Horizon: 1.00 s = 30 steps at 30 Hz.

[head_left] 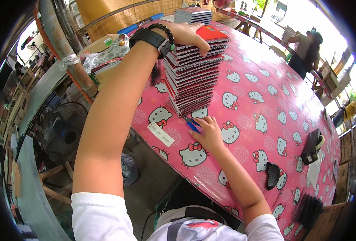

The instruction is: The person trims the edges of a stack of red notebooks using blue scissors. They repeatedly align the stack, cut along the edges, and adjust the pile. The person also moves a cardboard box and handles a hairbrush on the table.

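Toward twelve o'clock: tall, leaning stack of spiral-bound notebooks (196, 76), pale pages between dark wire bindings, a red cover on top; small print on that cover is too small to read.
Writing: white rectangular paper strip (161, 134) flat on the table at the centre, just left of the right hand, bearing dark characters.
Left hand: the person's left hand (186, 34), black watch (151, 40) and black beaded bracelet (164, 32) at its wrist, rests over the stack's top; the thumb hangs over the near binding edge, apart from the fingers. Whether they squeeze, I cannot tell.
Right hand: the person's right hand (209, 134) has thumb and fingers closed about a blue-handled tool with a grey metal tip (193, 125); the tip points to eleven o'clock, beside the stack's base.
Surface: glossy pink table cover (242, 106) printed with white cat faces, red bows and pale flowers.
Three to five o'clock: black tape dispenser (312, 146), black curved object (272, 176), black bristly bundle (308, 211).
Room: second, shorter notebook stack (193, 16) at twelve; rusty metal pole (75, 66) at ten; dark round fan (67, 124) at nine; another person (304, 54) at two.
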Available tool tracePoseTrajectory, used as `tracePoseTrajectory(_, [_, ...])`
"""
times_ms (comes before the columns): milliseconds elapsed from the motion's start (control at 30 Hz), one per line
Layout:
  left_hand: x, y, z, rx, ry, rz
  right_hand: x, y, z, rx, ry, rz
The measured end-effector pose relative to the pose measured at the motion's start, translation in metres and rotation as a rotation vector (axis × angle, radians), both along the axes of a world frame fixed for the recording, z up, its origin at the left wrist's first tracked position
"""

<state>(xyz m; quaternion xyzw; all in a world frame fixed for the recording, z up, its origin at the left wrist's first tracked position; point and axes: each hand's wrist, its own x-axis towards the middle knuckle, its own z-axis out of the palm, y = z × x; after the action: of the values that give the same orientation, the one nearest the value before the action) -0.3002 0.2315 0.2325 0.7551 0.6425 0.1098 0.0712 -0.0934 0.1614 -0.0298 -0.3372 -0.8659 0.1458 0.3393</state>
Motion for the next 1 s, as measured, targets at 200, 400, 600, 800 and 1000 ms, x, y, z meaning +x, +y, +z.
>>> tracePoseTrajectory(200, [-0.006, 0.008, -0.005, -0.012, -0.022, 0.011, 0.003, 0.035, 0.036, -1.327, 0.119, 0.094])
tracePoseTrajectory(400, [-0.006, 0.001, -0.005, -0.003, -0.06, -0.008, -0.006, -0.016, 0.013, -0.137, -0.097, -0.024])
tracePoseTrajectory(600, [-0.004, 0.005, -0.007, 0.007, -0.078, -0.038, -0.012, -0.013, -0.003, 0.008, -0.071, -0.074])
tracePoseTrajectory(800, [-0.007, 0.009, -0.008, 0.028, -0.056, -0.031, -0.017, 0.001, 0.007, -0.297, -0.067, -0.008])
tracePoseTrajectory(1000, [-0.007, 0.016, -0.012, 0.054, -0.045, -0.032, -0.013, 0.04, 0.028, -1.219, -0.055, 0.025])
